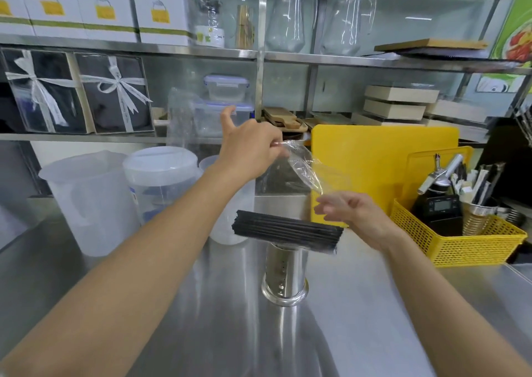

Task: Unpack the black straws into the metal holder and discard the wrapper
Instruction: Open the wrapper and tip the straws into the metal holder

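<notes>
A bundle of black straws (288, 230) lies flat across the top of the perforated metal holder (285, 276), which stands upright on the steel counter. Above it, my left hand (247, 149) pinches the upper end of a clear plastic wrapper (305, 166), thumb raised. The wrapper hangs down to the right toward my right hand (351, 212). My right hand hovers just right of the straws with fingers loosely spread at the wrapper's lower end. I cannot tell whether it grips the film.
White plastic jugs (92, 201) stand at the left on the steel counter (201, 319). A yellow cutting board (383, 157) leans behind, and a yellow basket (472, 244) with utensils sits at the right. Shelves with boxes and glass pitchers rise behind.
</notes>
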